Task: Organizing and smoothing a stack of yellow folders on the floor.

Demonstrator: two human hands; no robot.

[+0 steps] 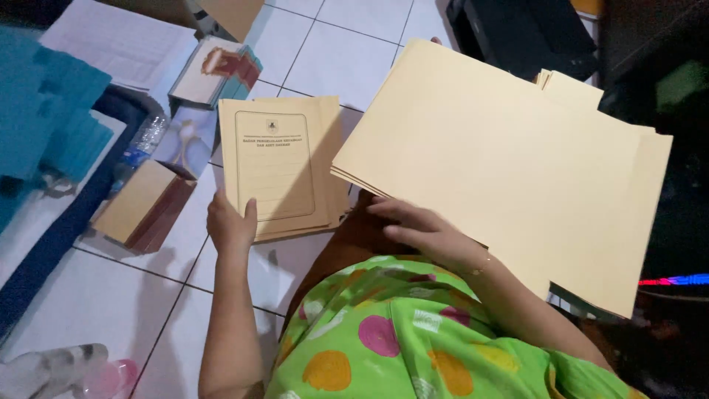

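My left hand (229, 225) rests open-fingered on the near edge of the printed folder stack (279, 166) on the floor, long axis running away from me. My right hand (425, 233), fingers spread, props the blank folders (502, 170) just right of that stack.

**Uneven indoor light, dark right edge**

Light falls from above onto the white floor tiles (347, 52), which appear bright with a bluish cast. The right side and top right corner are near black, detail lost. Soft shadows lie under the left hand (230, 225) and the brown box (144, 207). Print on the manila folder (277, 166) is soft; lower left corner blurred
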